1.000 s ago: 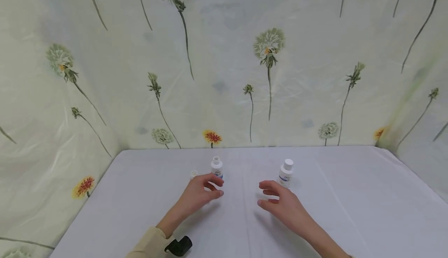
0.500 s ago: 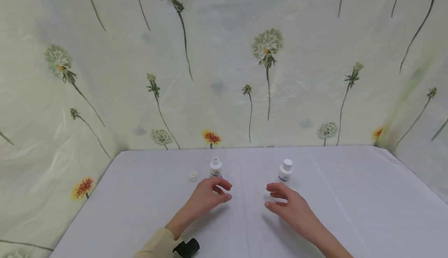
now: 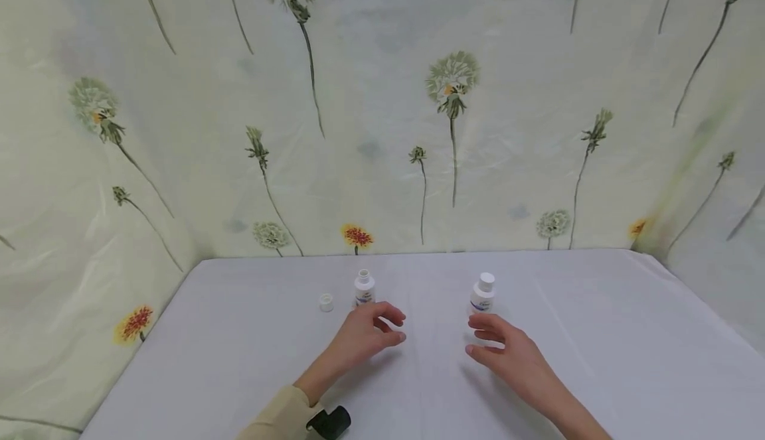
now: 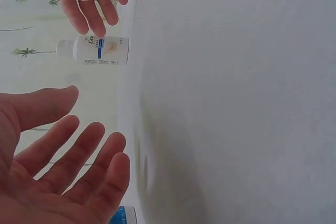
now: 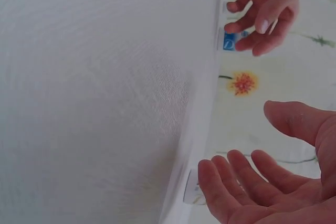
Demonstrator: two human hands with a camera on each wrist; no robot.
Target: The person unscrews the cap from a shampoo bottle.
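My left hand (image 3: pixel 366 337) hovers over the table with its fingers loosely bent and nothing between them. Just behind it stands an uncapped white bottle (image 3: pixel 364 286), its lower part hidden by the hand. A small white cap (image 3: pixel 325 302) lies on the cloth to the left of that bottle. My right hand (image 3: pixel 510 354) is held in the air too, fingers apart and holding nothing. Beyond its fingertips a second white bottle (image 3: pixel 483 291) stands upright with its cap on. The left wrist view shows this capped bottle (image 4: pixel 102 51) with a blue label band.
A white cloth covers the table (image 3: pixel 239 360). Behind it hangs a pale sheet (image 3: pixel 382 108) printed with dandelions, which also runs along both sides. A black strap-like device (image 3: pixel 330 421) sits at my left wrist.
Both hands have shifted to the right and slightly toward me. The cap, earlier partly covered by my left hand, is now in plain sight. Both bottles stay put.
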